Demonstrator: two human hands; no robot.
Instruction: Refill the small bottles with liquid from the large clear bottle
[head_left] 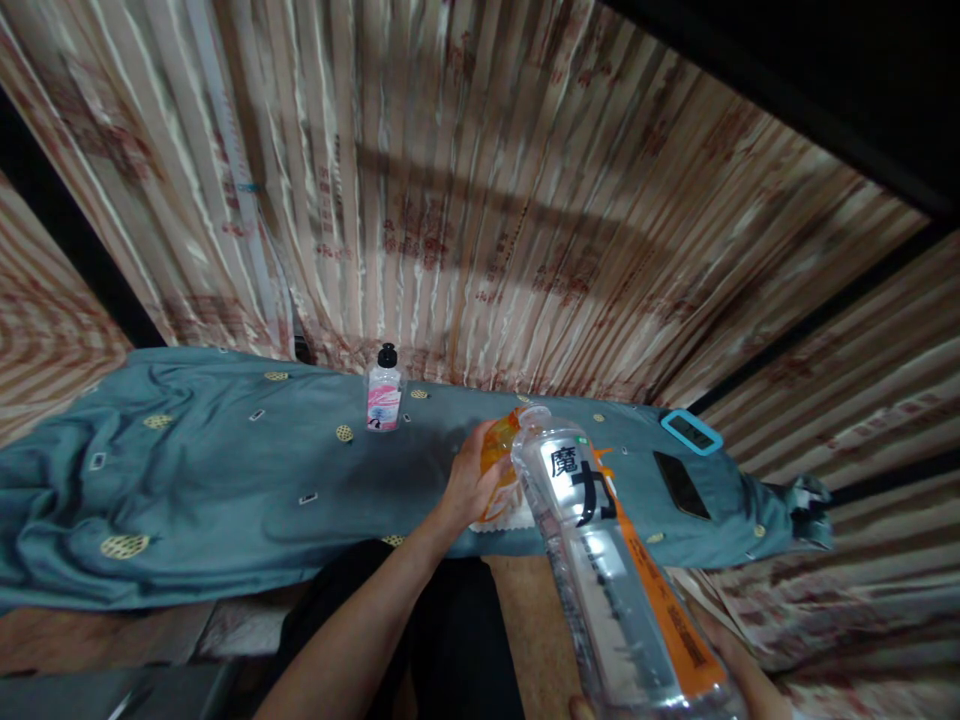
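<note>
left hand grips orange cup near cloth edge.

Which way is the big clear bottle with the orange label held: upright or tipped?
Tipped. The clear bottle leans steeply, its mouth toward the orange container gripped by the left hand.

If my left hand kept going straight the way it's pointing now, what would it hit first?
It already rests on the orange bottle. Left hand pointing up and right, it would probably meet the clear bottle's open neck next; depth is unclear.
</note>
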